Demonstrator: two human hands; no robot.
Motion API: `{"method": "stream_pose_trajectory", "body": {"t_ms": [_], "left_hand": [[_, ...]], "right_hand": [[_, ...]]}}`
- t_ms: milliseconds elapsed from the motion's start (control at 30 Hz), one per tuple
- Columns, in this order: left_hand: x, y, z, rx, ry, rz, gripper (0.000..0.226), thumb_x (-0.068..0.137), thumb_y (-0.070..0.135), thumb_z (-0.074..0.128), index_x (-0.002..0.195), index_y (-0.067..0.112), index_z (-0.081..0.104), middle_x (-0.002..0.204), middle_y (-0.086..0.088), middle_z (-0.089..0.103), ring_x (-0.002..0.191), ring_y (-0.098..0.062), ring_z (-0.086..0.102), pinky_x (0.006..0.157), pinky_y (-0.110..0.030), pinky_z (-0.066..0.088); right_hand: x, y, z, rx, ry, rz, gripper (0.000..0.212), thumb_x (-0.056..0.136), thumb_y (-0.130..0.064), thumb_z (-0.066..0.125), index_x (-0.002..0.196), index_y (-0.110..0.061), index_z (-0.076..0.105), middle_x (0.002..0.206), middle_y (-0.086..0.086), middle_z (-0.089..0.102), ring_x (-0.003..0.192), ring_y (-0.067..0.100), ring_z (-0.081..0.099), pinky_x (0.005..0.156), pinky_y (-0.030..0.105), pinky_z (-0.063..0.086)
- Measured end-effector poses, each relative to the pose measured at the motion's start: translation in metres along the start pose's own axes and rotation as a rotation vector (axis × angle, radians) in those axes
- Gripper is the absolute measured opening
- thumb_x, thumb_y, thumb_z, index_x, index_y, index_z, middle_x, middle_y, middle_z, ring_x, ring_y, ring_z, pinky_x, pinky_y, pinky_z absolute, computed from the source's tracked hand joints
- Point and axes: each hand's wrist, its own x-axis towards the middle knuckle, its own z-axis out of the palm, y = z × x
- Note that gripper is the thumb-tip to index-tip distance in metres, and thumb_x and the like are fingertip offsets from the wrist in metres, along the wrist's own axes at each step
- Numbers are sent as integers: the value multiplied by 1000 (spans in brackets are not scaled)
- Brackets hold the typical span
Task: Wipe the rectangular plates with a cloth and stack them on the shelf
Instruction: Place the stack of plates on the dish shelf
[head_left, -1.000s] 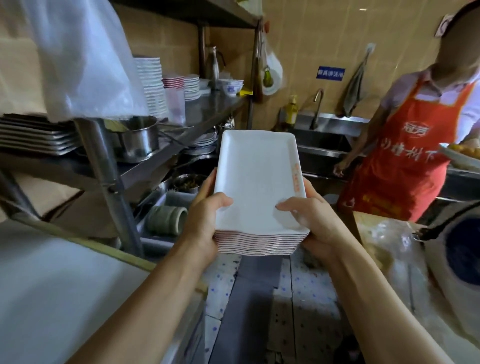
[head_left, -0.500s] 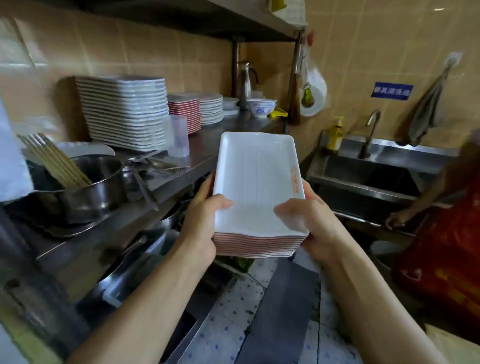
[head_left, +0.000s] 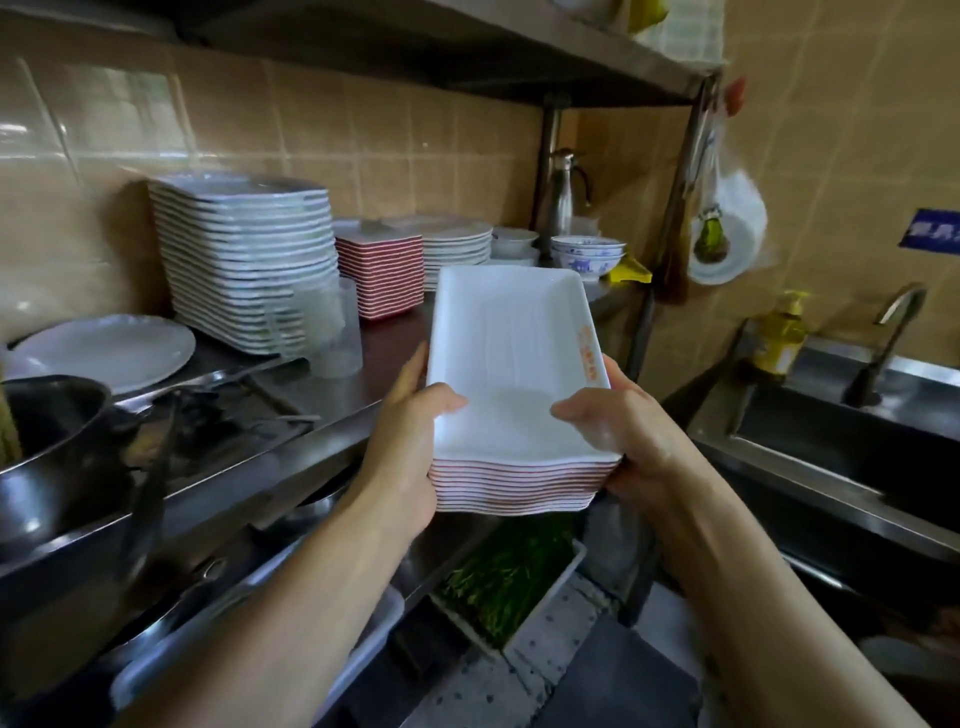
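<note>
Tiled kitchen wall behind, w/ a stainless steel shelf (head_left: 363, 358) running along it at about chest level. We hold a stack of white rectangular plates with red-striped edges (head_left: 514, 384) out in front, over the shelf's front edge, not yet set down. Our left hand (head_left: 410, 447) grips the stack's near-left corner, thumb curled over the top plate's rim, fingers underneath; our right hand (head_left: 623, 436) does the same at the near-right corner, thumb on top. Both grips clamp the whole pile top to bottom.

On the shelf: a tall pile of larger white square-ish plates (head_left: 244, 265), a shorter pile of matching red-edged rectangular plates (head_left: 382, 275) just right of it, a clear plastic cup (head_left: 332, 332) in front, round white plates (head_left: 457, 244) and blue-patterned bowls (head_left: 587, 249) further back.

Handling, as we judge it: the stack looks stiff and fairly heavy, prob. melamine or ceramic, smooth and glossy, so plates could slide on each other if tilted. Best kept level, w/ support under the base and thumbs pinning the top. The red-edged pile looks like the matching spot; the cup sits near that path. No cloth visible.
</note>
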Motion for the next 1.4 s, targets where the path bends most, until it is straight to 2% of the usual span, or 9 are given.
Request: {"method": "stream_pose_trajectory", "body": {"t_ms": [233,400,533,633,733,900,1000,1200,1400], "left_hand": [[101,-3,24,-34,129,86,54,77,-6,46,113,32,62,84,9,74,68,-11,70,53,-20,52],[158,11,35,-15,205,119,49,77,-7,44,104,30,64,96,1,73,83,-20,68,67,-28,54],[197,24,39,10,287,165,54,79,-8,41,116,26,61,110,-7,69,99,-29,64,82,-36,50],[227,36,43,16,341,217,56,81,-9,38,124,22,57,117,-12,65,106,-34,61,89,-42,48],[262,46,47,14,437,280,53,81,-10,38,121,20,57,113,-14,65,99,-34,62,84,-40,50],[316,65,50,-14,540,361,51,81,-9,36,121,16,57,109,-14,66,96,-35,63,81,-41,53],[340,75,48,-17,596,368,54,82,-9,35,128,11,53,105,-16,65,89,-34,63,70,-36,52],[372,88,41,13,772,305,37,82,-8,36,109,8,56,80,-14,61,68,-29,60,57,-29,49],[382,87,34,32,838,137,16,82,0,43,78,9,57,63,-9,59,55,-24,57,47,-25,49]], "right_hand": [[114,-23,-32,31,-106,12,65,76,14,44,129,-23,52,117,16,65,102,39,64,79,46,56],[188,-43,-35,45,-166,43,63,75,17,40,129,-14,53,119,21,63,105,42,61,87,49,51],[241,-58,-34,27,-268,103,58,77,13,42,128,-15,51,116,17,63,95,35,63,72,41,55],[286,-70,-31,1,-361,108,58,81,11,43,133,-14,46,123,18,59,106,37,58,81,44,52],[335,-82,-26,-21,-432,118,55,82,11,42,134,-8,44,125,20,58,110,38,58,87,44,49],[410,-106,-16,-20,-626,211,41,82,9,37,117,-3,56,87,12,70,71,25,68,61,29,56],[445,-115,-8,-15,-695,255,32,82,8,36,101,-5,60,74,9,72,62,23,69,52,27,56],[487,-111,6,-60,-681,302,42,82,3,40,122,-3,54,95,18,63,79,32,61,68,34,49],[500,-102,11,-85,-650,358,34,80,-1,45,112,-2,57,87,18,64,74,31,61,65,33,48]]}}
